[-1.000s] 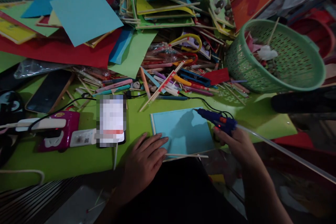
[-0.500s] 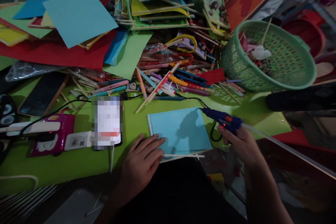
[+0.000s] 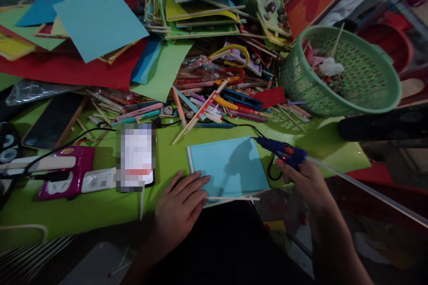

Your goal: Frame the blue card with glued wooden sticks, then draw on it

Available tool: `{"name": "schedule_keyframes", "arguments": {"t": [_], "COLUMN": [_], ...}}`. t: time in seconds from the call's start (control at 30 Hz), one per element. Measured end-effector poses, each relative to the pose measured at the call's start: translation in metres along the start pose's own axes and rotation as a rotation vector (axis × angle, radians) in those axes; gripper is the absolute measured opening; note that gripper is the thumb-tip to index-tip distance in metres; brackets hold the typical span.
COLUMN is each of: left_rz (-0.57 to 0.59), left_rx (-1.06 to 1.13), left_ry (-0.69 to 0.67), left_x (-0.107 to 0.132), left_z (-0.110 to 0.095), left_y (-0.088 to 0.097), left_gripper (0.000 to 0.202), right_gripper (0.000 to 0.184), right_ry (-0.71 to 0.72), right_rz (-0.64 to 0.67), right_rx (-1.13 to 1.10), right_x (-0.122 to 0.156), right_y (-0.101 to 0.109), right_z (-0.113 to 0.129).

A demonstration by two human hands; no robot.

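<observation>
A light-blue sheet of card (image 3: 217, 164) lies on the green tabletop at the near edge. A thin wooden stick (image 3: 190, 159) runs along its left edge, and another pale stick (image 3: 234, 198) lies by its near edge. My left hand (image 3: 182, 205) rests on the card's lower left corner, fingers stretched out, covering one end of the near stick. My right hand (image 3: 304, 178) grips a blue hot glue gun (image 3: 282, 151) with a lit red light. Its nozzle is at the card's far right corner, and a long clear glue stick (image 3: 364, 190) sticks out behind. I cannot tell whether the nozzle touches the card.
Pens, scissors and loose sticks (image 3: 203, 109) lie heaped beyond the card. Coloured papers (image 3: 100, 22) and stick-framed cards (image 3: 203, 13) are stacked farther back. A green basket (image 3: 301, 84) stands right. Left are a phone (image 3: 137, 156), a magenta power strip (image 3: 78, 164) and cables.
</observation>
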State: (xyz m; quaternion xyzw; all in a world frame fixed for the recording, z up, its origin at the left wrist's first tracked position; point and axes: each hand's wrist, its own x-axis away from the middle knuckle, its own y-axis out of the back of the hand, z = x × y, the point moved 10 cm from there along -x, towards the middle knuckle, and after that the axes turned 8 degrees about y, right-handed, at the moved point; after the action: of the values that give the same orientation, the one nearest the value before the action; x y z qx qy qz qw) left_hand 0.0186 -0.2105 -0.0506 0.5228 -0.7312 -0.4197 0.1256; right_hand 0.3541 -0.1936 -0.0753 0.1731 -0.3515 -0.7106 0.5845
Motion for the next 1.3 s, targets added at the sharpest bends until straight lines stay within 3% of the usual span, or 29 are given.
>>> {"name": "schedule_keyframes", "arguments": {"t": [0.63, 1.1, 1.3], "left_rz": [-0.008, -0.003, -0.004], "left_rx": [0.008, 0.024, 0.000], "left_ry": [0.001, -0.001, -0.016], "left_x": [0.0018, 0.0011, 0.0010], "left_z": [0.0008, -0.0023, -0.0017], "left_y": [-0.0011, 0.0014, -0.0002], "left_gripper": [0.016, 0.015, 0.016], "right_gripper": [0.054, 0.049, 0.048], "right_ry": [-0.049, 0.058, 0.023], "right_rz": [0.035, -0.011, -0.014], "right_rx": [0.018, 0.015, 0.023], "right_x": [0.0015, 0.0021, 0.0031], "right_y": [-0.0078, -0.0030, -0.0043], "right_z": [-0.0023, -0.0027, -0.0046]}}
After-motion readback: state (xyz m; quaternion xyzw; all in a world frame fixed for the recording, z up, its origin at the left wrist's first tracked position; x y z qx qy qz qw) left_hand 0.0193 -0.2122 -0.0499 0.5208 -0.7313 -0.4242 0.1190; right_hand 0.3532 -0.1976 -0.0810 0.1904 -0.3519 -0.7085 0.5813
